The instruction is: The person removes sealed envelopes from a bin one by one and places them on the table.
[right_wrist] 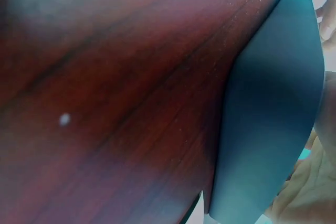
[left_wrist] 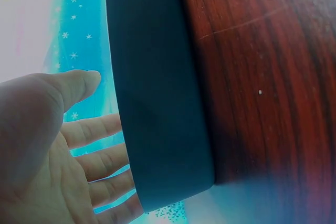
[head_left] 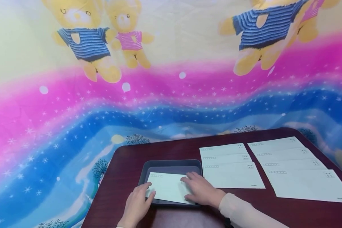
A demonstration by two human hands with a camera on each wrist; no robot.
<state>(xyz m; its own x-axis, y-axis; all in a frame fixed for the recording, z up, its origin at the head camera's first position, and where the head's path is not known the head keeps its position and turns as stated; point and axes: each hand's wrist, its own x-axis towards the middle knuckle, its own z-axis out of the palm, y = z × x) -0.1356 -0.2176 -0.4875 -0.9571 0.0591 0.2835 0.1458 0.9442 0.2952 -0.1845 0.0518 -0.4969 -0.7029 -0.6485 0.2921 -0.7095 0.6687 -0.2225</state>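
A white envelope (head_left: pixel 168 186), printed with a row of small boxes, lies in a dark grey tray (head_left: pixel 172 162). It sits slightly tilted there. My left hand (head_left: pixel 138 198) is at the envelope's left edge, its thumb and fingers spread apart. In the left wrist view the fingers of the left hand (left_wrist: pixel 79 156) look nearly straight and pass behind the tray's wall (left_wrist: pixel 157 93). Over the envelope's right edge my right hand (head_left: pixel 200 190) rests with fingers spread. In the right wrist view the tray wall (right_wrist: pixel 273 103) hides most of that hand.
Right of the tray, overlapping envelopes (head_left: pixel 231 177) form one column of three. A second column of several envelopes (head_left: pixel 310 186) lies further right. All are on a dark red wooden table (head_left: pixel 108 196). A cloth backdrop (head_left: pixel 171 95) printed with bears hangs behind it.
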